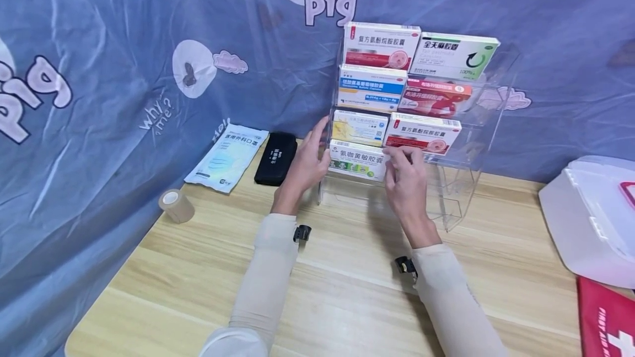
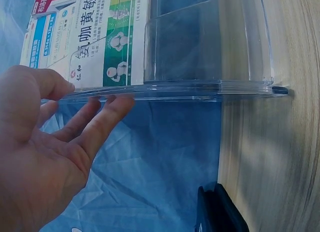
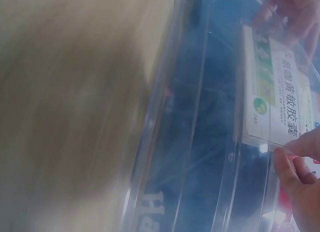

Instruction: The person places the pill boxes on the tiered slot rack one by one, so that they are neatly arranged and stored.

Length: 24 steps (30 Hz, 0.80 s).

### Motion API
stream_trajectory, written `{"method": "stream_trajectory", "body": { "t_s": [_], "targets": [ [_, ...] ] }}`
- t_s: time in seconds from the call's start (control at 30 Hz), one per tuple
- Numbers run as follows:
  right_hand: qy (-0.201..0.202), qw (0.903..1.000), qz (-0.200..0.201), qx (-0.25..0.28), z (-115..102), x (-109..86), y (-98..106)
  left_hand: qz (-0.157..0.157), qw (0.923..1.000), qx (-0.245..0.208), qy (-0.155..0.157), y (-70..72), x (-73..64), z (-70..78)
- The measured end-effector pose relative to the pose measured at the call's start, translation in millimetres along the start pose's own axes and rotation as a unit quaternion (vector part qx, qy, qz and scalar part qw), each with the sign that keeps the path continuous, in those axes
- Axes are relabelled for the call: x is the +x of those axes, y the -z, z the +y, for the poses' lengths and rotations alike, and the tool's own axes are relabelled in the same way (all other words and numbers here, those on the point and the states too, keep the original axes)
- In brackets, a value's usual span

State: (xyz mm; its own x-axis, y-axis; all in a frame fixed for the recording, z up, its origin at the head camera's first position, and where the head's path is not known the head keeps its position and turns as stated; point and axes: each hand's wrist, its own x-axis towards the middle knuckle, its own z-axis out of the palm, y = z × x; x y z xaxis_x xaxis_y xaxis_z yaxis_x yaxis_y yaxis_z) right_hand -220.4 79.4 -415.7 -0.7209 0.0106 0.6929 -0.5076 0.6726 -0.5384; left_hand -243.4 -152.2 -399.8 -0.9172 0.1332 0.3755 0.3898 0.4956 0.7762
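Note:
A clear acrylic display rack (image 1: 461, 203) holds several medicine boxes in tiers. My left hand (image 1: 308, 160) is at its left side: in the left wrist view the thumb (image 2: 52, 84) lies over the front edge of the side panel, and the fingers (image 2: 107, 119) touch the panel's outer face. In the lowest filled tier, at the left, stands a white medicine box (image 1: 356, 163) with a green picture band. My right hand (image 1: 408, 180) pinches this box at its upper right corner with thumb and index finger (image 3: 285, 167). A red-and-white box (image 1: 423, 134) stands just above that hand.
Left of the rack lie a black case (image 1: 275, 160), a mask packet (image 1: 228, 157) and a tan tape roll (image 1: 177, 206). To the right stand a white lidded box (image 1: 580, 219) and a red first aid pouch (image 1: 602, 318). A blue curtain (image 1: 124, 32) hangs behind.

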Motion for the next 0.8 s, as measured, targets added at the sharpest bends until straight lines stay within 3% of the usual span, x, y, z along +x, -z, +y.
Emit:
{"method": "stream_trajectory", "body": {
  "t_s": [0.23, 0.6, 0.8],
  "targets": [
    [0.017, 0.9995, -0.025, -0.001, -1, -0.2, 0, 0.004, 1.0000, 0.004, 0.000, 2.7, -1.0, -1.1],
    [-0.008, 0.9962, -0.086, -0.006, -4, -0.8, 12, 0.000, 1.0000, 0.001, 0.007, 1.4, -2.6, 0.1],
    [-0.005, 0.9951, -0.097, -0.018, -3, 1.2, 18, 0.001, 1.0000, -0.002, 0.006, 0.0, -1.0, 1.5]
  ]
}}
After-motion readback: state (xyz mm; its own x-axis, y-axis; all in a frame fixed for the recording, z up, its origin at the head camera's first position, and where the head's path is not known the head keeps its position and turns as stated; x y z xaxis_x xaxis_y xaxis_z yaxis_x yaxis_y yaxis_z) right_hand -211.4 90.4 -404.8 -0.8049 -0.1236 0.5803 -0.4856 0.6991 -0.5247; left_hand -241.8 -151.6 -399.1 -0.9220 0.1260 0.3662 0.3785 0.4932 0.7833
